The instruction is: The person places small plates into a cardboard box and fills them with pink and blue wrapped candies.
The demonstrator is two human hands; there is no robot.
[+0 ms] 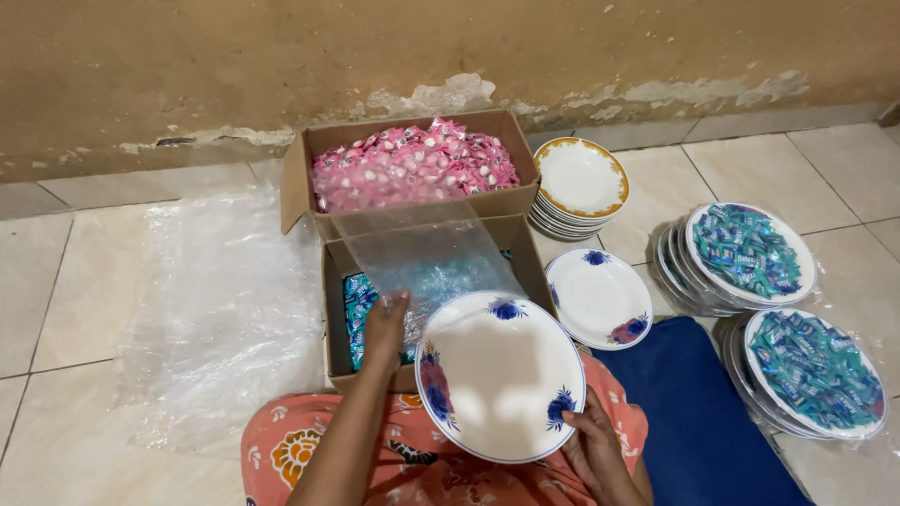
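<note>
Plastic sheet (216,309): clear, spread flat on floor (66,281), far left.
Pink box (412,169): cardboard, heaped with pink sweets, against wall.
Near box (427,281): cardboard, holds blue sweets under a clear bag.
Left hand (384,328): reaching into near box, fingers curled narrow on the clear bag; grip itself hidden.
Plate (500,375): white, blue and red flowers, tilted over lap, just beside near box.
Right hand (591,445): fingers clasping plate's lower right rim.
Loose plate (600,298): empty, flowered, on floor.
Gold-rimmed stack (579,183): empty plates, behind.
Filled plates (783,319): two stacks topped with blue sweets, wrapped clear, far right.
</note>
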